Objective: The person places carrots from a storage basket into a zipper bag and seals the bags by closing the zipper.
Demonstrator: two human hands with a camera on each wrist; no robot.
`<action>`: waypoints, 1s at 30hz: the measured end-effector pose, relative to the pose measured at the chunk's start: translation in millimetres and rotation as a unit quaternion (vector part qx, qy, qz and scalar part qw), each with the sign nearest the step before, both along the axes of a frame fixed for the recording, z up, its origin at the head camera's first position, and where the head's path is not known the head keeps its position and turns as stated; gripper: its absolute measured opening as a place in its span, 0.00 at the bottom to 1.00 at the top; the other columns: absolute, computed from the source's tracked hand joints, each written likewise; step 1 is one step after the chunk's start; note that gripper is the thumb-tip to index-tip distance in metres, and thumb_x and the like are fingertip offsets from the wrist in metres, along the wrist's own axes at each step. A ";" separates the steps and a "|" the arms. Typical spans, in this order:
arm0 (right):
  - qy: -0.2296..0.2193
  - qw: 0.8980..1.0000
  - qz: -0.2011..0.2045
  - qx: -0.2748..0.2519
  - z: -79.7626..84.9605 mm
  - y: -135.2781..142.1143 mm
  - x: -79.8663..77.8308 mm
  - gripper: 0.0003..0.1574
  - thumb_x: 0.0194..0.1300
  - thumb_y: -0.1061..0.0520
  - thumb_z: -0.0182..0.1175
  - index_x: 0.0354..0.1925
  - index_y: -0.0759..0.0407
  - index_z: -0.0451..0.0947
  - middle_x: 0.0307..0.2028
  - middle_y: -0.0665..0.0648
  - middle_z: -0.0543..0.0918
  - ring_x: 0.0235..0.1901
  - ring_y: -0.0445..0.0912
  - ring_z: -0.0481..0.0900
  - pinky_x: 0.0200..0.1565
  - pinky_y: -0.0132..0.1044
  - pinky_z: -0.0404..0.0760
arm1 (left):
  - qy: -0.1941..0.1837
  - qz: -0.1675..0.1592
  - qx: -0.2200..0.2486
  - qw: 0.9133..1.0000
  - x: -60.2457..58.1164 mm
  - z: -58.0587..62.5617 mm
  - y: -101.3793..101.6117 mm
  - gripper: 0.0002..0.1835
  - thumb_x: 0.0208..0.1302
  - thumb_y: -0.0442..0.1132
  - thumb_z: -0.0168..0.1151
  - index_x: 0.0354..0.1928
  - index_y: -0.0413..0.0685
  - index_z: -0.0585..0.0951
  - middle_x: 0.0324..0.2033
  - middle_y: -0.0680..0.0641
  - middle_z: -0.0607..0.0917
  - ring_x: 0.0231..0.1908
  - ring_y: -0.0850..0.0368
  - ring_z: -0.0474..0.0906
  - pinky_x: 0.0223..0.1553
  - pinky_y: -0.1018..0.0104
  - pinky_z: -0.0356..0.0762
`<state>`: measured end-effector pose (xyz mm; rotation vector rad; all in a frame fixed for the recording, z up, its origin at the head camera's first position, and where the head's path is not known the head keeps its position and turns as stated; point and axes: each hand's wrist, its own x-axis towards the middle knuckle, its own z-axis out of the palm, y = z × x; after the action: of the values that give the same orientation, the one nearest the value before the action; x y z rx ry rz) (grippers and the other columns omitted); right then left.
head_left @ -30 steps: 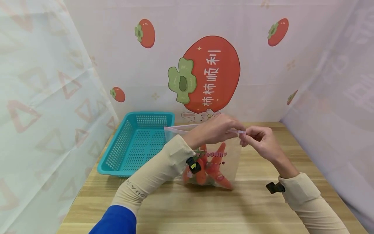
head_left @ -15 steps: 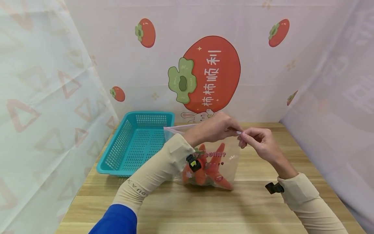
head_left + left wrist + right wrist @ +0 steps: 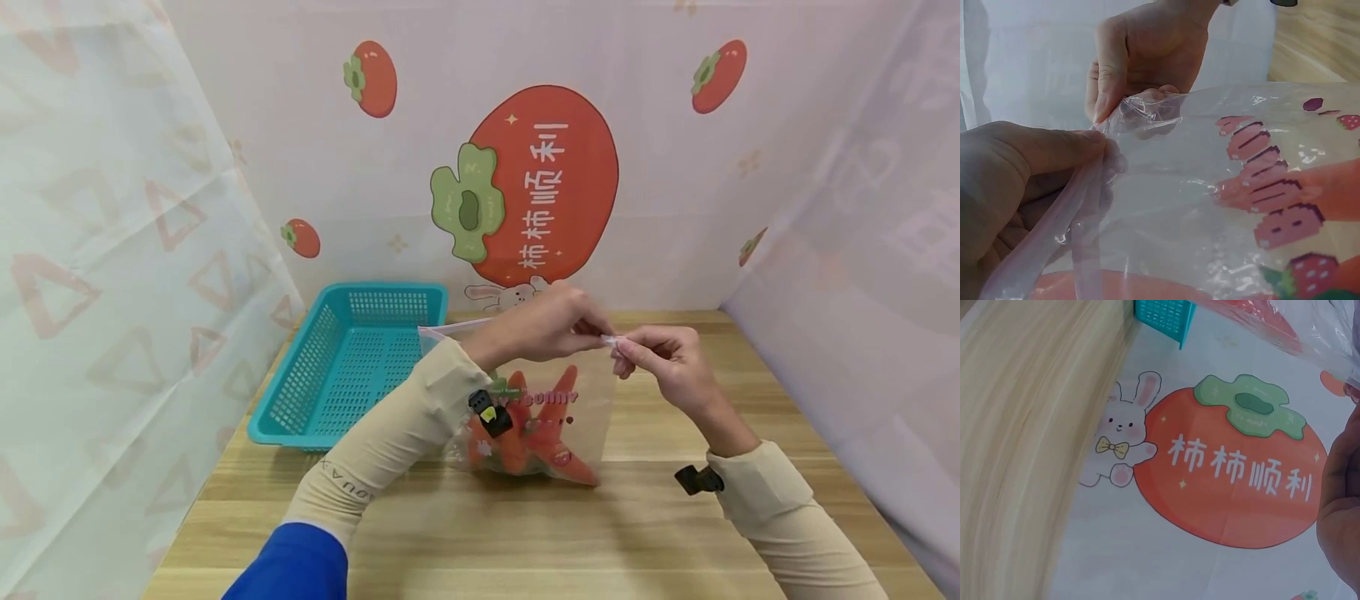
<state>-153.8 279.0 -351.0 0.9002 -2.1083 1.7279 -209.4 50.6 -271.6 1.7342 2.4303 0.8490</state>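
A clear zip-top bag (image 3: 596, 408) with pink printed lettering stands on the table in the head view. Several orange carrots (image 3: 553, 408) lie inside it. My left hand (image 3: 543, 323) reaches across the bag and pinches its zip edge near the top right corner. Beside it, my right hand (image 3: 663, 358) pinches that corner between thumb and fingers. In the left wrist view, the zip strip (image 3: 1087, 231) runs down from the left thumb, and both hands' fingertips almost meet. The right wrist view shows only part of the right hand (image 3: 1342, 494) at its edge.
A turquoise plastic basket (image 3: 272, 429) stands at the back left, partly behind the bag and left forearm. The wooden table (image 3: 517, 542) extends in front of the bag. A white printed backdrop (image 3: 660, 183) closes off the back and both sides.
Both hands' fingertips have shifted slightly left at the bag's top right corner, still pinching it. The bag, carrots and basket stay in place.
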 end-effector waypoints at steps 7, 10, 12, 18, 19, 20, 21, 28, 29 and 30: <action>-0.003 1.000 0.003 -0.024 -2.9 8.7 -2.7 0.13 0.72 0.77 0.55 0.32 0.77 0.83 0.25 0.50 0.89 0.23 0.40 0.87 0.32 0.29 0.87 | 0.027 0.038 -0.028 0.999 -2.5 -0.5 -18.4 0.10 0.71 0.37 0.70 0.51 0.46 0.92 0.43 0.49 0.94 0.42 0.63 0.91 0.46 0.78 0.84; -0.012 1.000 -0.002 -0.015 -3.7 11.6 -2.4 0.12 0.72 0.76 0.55 0.33 0.76 0.83 0.26 0.50 0.89 0.25 0.40 0.87 0.35 0.29 0.88 | 0.031 0.049 -0.034 0.998 -2.8 -2.3 -25.6 0.11 0.71 0.39 0.71 0.51 0.48 0.92 0.42 0.50 0.94 0.41 0.65 0.91 0.46 0.77 0.83; -0.013 1.000 -0.012 -0.002 -3.3 11.9 -2.3 0.11 0.73 0.75 0.55 0.35 0.75 0.84 0.28 0.48 0.89 0.27 0.39 0.88 0.37 0.27 0.87 | 0.031 0.046 -0.030 0.998 -2.7 -3.5 -28.2 0.11 0.71 0.38 0.71 0.52 0.47 0.92 0.42 0.50 0.94 0.41 0.64 0.91 0.47 0.77 0.83; -0.003 1.000 -0.024 0.018 0.1 7.7 -2.4 0.10 0.71 0.75 0.57 0.36 0.73 0.85 0.28 0.46 0.90 0.26 0.38 0.87 0.34 0.26 0.86 | 0.018 0.037 -0.013 0.999 -1.1 -5.2 -31.2 0.10 0.71 0.36 0.70 0.51 0.45 0.92 0.41 0.49 0.94 0.38 0.65 0.90 0.43 0.79 0.84; -0.002 0.999 -0.026 0.021 0.6 6.8 -2.3 0.10 0.71 0.76 0.57 0.35 0.73 0.85 0.27 0.46 0.90 0.26 0.38 0.87 0.33 0.27 0.86 | 0.017 0.037 -0.012 0.999 -0.8 -5.3 -31.6 0.10 0.71 0.36 0.70 0.51 0.45 0.92 0.41 0.49 0.94 0.38 0.65 0.90 0.42 0.79 0.84; 0.000 0.999 -0.027 0.025 1.1 5.9 -2.3 0.11 0.71 0.76 0.58 0.34 0.72 0.85 0.26 0.46 0.89 0.25 0.39 0.87 0.32 0.27 0.86 | 0.014 0.036 -0.010 0.999 -0.7 -5.5 -32.1 0.10 0.71 0.36 0.70 0.51 0.45 0.92 0.41 0.48 0.94 0.38 0.65 0.90 0.43 0.78 0.84; 0.001 0.999 -0.030 0.028 1.5 5.2 -2.2 0.11 0.70 0.76 0.58 0.33 0.71 0.85 0.25 0.46 0.89 0.24 0.39 0.87 0.31 0.27 0.86 | 0.012 0.036 -0.010 0.999 -0.6 -5.6 -32.8 0.10 0.71 0.36 0.70 0.50 0.44 0.92 0.41 0.48 0.94 0.39 0.64 0.90 0.44 0.78 0.85; 0.020 0.998 -0.046 0.045 3.1 4.0 -1.2 0.12 0.70 0.76 0.60 0.32 0.68 0.87 0.24 0.47 0.89 0.22 0.38 0.86 0.28 0.28 0.85 | -0.008 0.021 -0.005 1.000 -1.9 -5.4 -42.8 0.09 0.70 0.34 0.70 0.50 0.43 0.91 0.42 0.47 0.94 0.41 0.59 0.92 0.47 0.77 0.86; 0.024 0.998 -0.046 0.044 3.1 4.9 -1.2 0.12 0.69 0.76 0.60 0.32 0.69 0.87 0.24 0.48 0.89 0.22 0.38 0.86 0.28 0.28 0.85 | -0.007 0.019 -0.005 1.000 -2.3 -5.1 -45.6 0.10 0.70 0.35 0.70 0.50 0.43 0.91 0.43 0.47 0.94 0.42 0.59 0.92 0.47 0.77 0.86; 0.027 0.998 -0.047 0.041 3.0 6.3 -1.2 0.12 0.69 0.76 0.60 0.32 0.69 0.87 0.24 0.48 0.89 0.22 0.38 0.86 0.28 0.28 0.85 | -0.003 0.019 -0.005 1.000 -3.1 -4.9 -49.2 0.10 0.70 0.35 0.70 0.50 0.43 0.92 0.43 0.47 0.94 0.42 0.59 0.92 0.48 0.76 0.86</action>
<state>-154.9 285.3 -348.0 0.8447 -2.1640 1.5641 -212.5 1.4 -276.5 1.6834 2.4671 0.8430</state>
